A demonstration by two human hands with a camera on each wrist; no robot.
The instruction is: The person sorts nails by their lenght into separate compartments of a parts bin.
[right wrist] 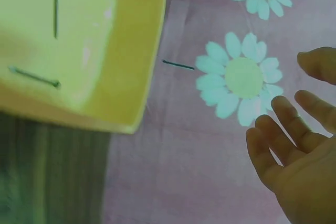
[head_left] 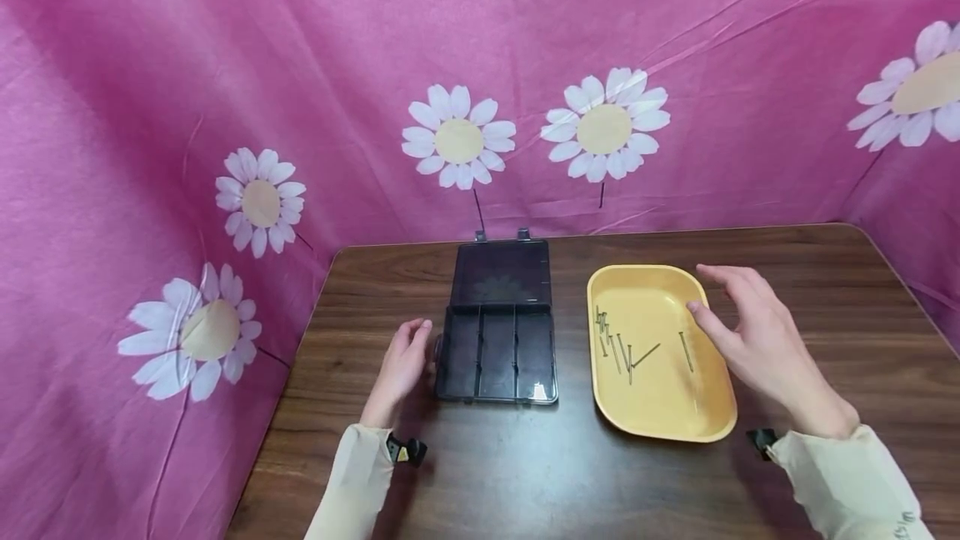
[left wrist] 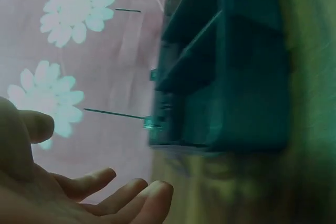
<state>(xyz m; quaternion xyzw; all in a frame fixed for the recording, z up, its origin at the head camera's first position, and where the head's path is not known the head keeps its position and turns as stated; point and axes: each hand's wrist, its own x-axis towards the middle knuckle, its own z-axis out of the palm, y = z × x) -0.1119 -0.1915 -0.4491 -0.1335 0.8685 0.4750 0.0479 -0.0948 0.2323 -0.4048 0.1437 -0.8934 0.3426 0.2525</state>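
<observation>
A black plastic organizer box (head_left: 497, 399) lies open on the table, its lid (head_left: 501, 272) folded back toward the curtain. Dividers split the base into three long compartments, and I see nothing lying in them. Just left of the box is my left hand (head_left: 400, 367), its fingers loosely bent and holding nothing; the left wrist view shows a gap to the box (left wrist: 252, 93). To the right stands a yellow tray (head_left: 652, 411) with several thin metal nails (head_left: 686, 352), mostly bunched at its left side. My right hand (head_left: 768, 348) hovers by the tray's right rim, fingers spread and holding nothing.
The wood-grain table (head_left: 517, 473) meets a pink curtain (head_left: 360, 65) with white daisies along its back and left sides. Dark straps (head_left: 407, 450) sit at both wrists. The tray wall (right wrist: 142, 51) rises beside the right hand.
</observation>
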